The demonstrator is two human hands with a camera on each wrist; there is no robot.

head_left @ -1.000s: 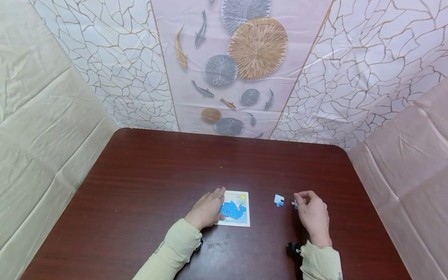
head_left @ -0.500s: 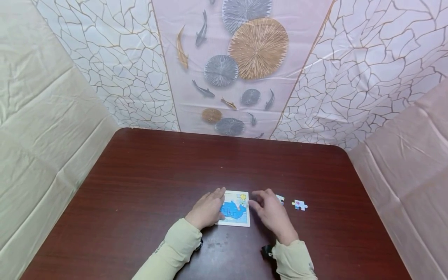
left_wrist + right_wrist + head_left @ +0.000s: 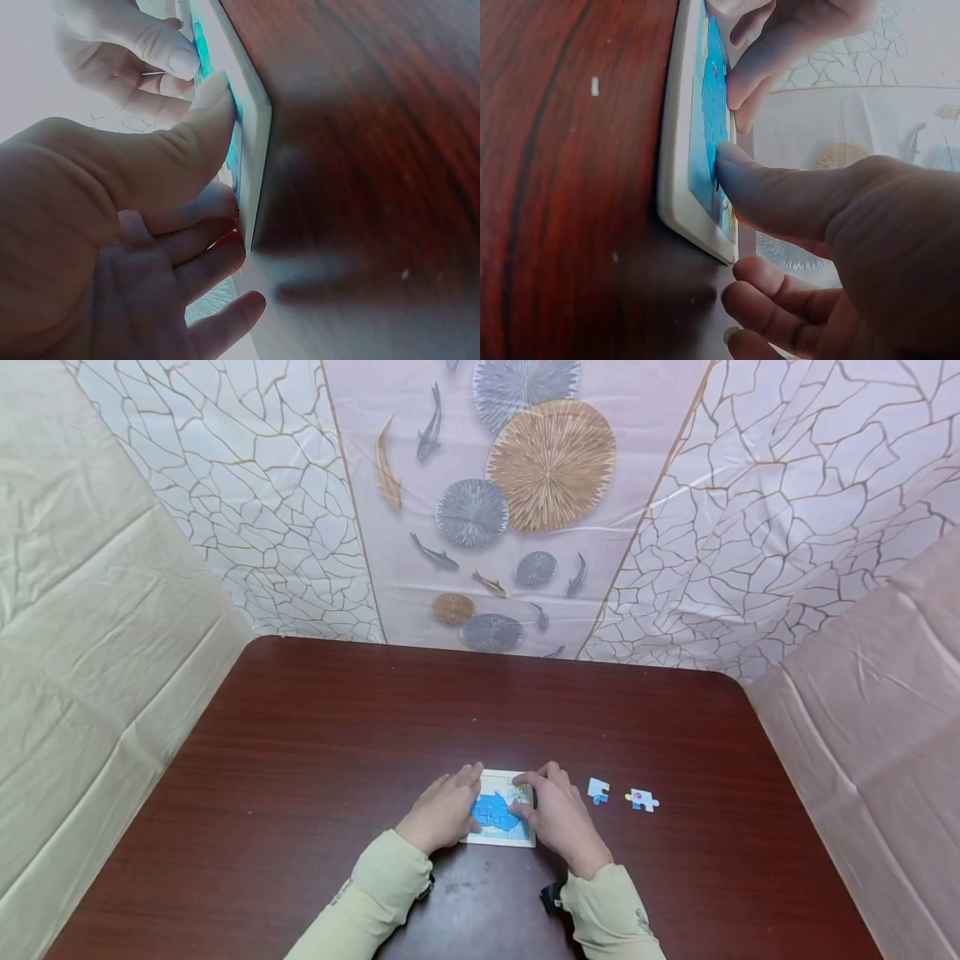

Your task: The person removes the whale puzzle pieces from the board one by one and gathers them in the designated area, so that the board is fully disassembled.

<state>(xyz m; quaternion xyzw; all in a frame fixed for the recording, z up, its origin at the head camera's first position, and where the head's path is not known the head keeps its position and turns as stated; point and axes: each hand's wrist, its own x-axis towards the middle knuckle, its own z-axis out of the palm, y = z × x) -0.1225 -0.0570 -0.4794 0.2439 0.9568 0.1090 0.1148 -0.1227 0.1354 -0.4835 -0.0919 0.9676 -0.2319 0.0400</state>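
Observation:
A whale jigsaw puzzle (image 3: 495, 814) in a white frame tray lies on the table. My left hand (image 3: 444, 808) rests across its left side, fingers extended and thumb on the picture. The left wrist view shows the left thumb (image 3: 214, 97) on the puzzle and the other fingers beside the tray's edge. Over the right side, my right hand (image 3: 561, 814) has thumb and index finger spread around the sun corner. In the right wrist view its thumb (image 3: 739, 161) touches the picture, while the other fingers (image 3: 761, 300) are bent beyond the tray's edge.
Two loose jigsaw pieces lie right of the tray: a white-and-blue piece (image 3: 597, 790) and a piece with a pink swirl (image 3: 642, 800). The dark red-brown table (image 3: 345, 727) meets patterned cloth (image 3: 300, 527) behind, with pale cloth on both sides.
My right hand has let go of the swirl piece at the right and moved left onto the tray's right side. The left hand has stayed put.

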